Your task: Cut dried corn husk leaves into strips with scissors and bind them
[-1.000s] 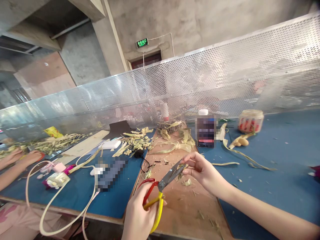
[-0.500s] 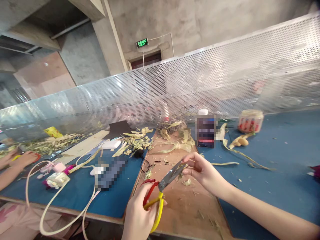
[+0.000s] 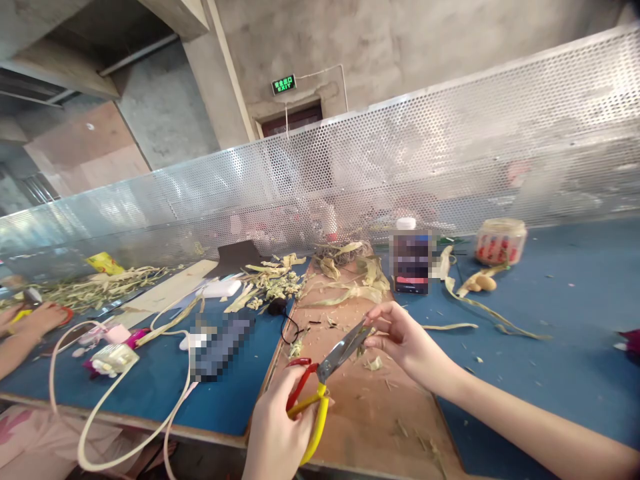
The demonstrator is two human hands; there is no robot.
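Observation:
My left hand (image 3: 283, 420) is closed around the scissors (image 3: 320, 397), which have one red and one yellow handle loop. Their metal blades point up and to the right, close to the fingertips of my right hand (image 3: 397, 337). Between those pinched fingers is a small piece of dried leaf (image 3: 369, 333), partly hidden by the fingers and blade tips. Both hands are above a brown wooden board (image 3: 365, 413) strewn with small scraps. Dried husk strips (image 3: 355, 290) lie farther back on the board.
Left on the blue table (image 3: 200, 413) are a pale cable, a phone-like blurred object, plant scraps (image 3: 280, 283) and a co-worker's hands (image 3: 43, 320). A blurred phone (image 3: 413, 263) and clear jar (image 3: 500, 241) stand right, before a perforated metal screen (image 3: 425, 147).
My hands and the scissors have hardly moved. The blades look slightly closer together. At the far left, the co-worker's hands have shifted a little to the left.

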